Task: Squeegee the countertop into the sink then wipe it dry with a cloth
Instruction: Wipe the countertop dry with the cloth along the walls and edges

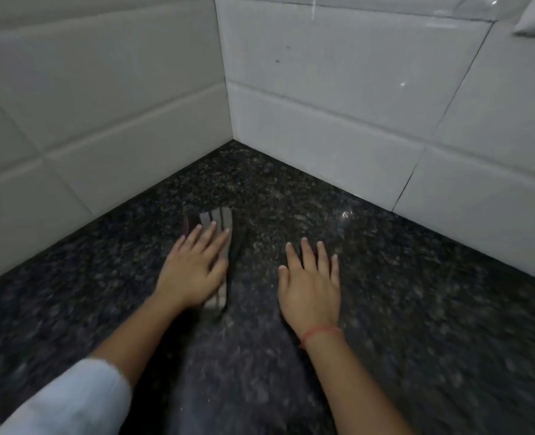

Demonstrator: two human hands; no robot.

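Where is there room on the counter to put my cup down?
Lots of room. The dark countertop is bare between the right hand and the white tiled wall, and in the far corner. Only the middle is busy, where the left hand presses a striped cloth.

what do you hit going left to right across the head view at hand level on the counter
white sleeve → left hand pressing flat on a striped cloth → bare dark granite countertop → right hand, flat and empty → red wrist thread → white tiled wall
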